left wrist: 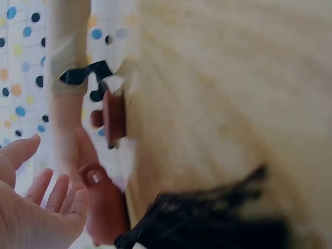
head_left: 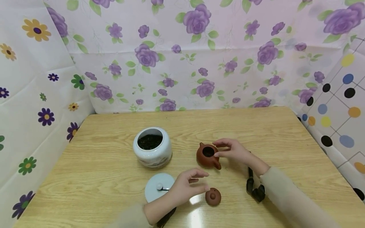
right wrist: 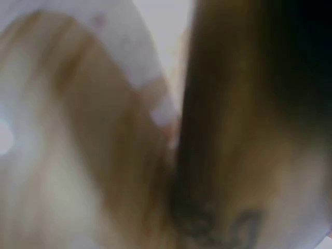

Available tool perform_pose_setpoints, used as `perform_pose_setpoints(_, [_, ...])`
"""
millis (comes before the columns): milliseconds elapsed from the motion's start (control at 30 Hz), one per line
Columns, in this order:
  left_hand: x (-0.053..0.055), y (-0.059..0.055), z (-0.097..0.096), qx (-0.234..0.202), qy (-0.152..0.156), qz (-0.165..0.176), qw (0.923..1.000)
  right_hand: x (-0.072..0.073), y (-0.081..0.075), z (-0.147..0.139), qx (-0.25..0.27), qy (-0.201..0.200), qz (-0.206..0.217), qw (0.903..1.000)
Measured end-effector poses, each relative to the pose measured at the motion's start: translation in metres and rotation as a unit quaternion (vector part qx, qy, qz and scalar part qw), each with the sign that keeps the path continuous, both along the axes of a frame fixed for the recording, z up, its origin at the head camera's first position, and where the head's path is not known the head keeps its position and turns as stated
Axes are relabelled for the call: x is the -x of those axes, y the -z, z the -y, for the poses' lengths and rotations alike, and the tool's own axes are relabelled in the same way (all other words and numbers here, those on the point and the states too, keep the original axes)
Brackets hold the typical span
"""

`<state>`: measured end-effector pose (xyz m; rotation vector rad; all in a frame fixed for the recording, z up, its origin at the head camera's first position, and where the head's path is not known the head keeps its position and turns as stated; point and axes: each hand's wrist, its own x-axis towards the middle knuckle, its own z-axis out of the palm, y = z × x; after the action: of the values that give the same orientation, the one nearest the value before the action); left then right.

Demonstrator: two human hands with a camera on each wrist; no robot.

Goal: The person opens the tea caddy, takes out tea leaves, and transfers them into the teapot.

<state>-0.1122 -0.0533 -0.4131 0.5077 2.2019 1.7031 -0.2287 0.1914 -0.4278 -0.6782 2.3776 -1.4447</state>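
Purple-flowered cloth (head_left: 182, 74) hangs behind a wood-grain table (head_left: 268, 134), daisy-patterned fabric (head_left: 21, 110) at left, dotted sheeting (head_left: 336, 117) at right.

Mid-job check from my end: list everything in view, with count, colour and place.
Table: 1, light wood, under everything
Teapot: 1, reddish brown, right of centre
Teapot lid: 1, reddish brown, nearer than the teapot
Jar: 1, whitish, open, left of the teapot
Dark leaves: one heap, blackish, inside the jar
Jar lid: 1, pale blue, nearer than the jar
Tassel: 1, black, near edge
Unclear object: 1, black, right of the teapot lid
Patterned cloths: 3, whitish, back, left and right
Sleeves: 2, cream, on both arms
Left hand: 1, bare, near the teapot lid
Right hand: 1, bare, at the teapot
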Motion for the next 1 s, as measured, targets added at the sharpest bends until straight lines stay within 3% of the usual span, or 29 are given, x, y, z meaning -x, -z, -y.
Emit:
perform_pose_setpoints(167, [-0.003,0.007,-0.006,0.009,0.019,0.003,0.9998,0.000,0.001,0.002,-0.006,-0.012,-0.006,0.9999])
perform_pose_setpoints(367, [-0.003,0.015,-0.010,0.018,0.022,0.015,0.9995,0.000,0.003,0.001,-0.004,-0.022,0.016,0.9996])
perform_pose_setpoints(700, [-0.008,0.025,-0.016,-0.006,0.043,0.054,0.9976,-0.001,0.003,0.001,-0.001,-0.021,0.027,0.9994])
perform_pose_setpoints(1000, [-0.006,0.027,-0.017,0.020,0.046,0.018,0.9986,0.000,0.004,0.000,-0.002,-0.016,0.028,0.9995])
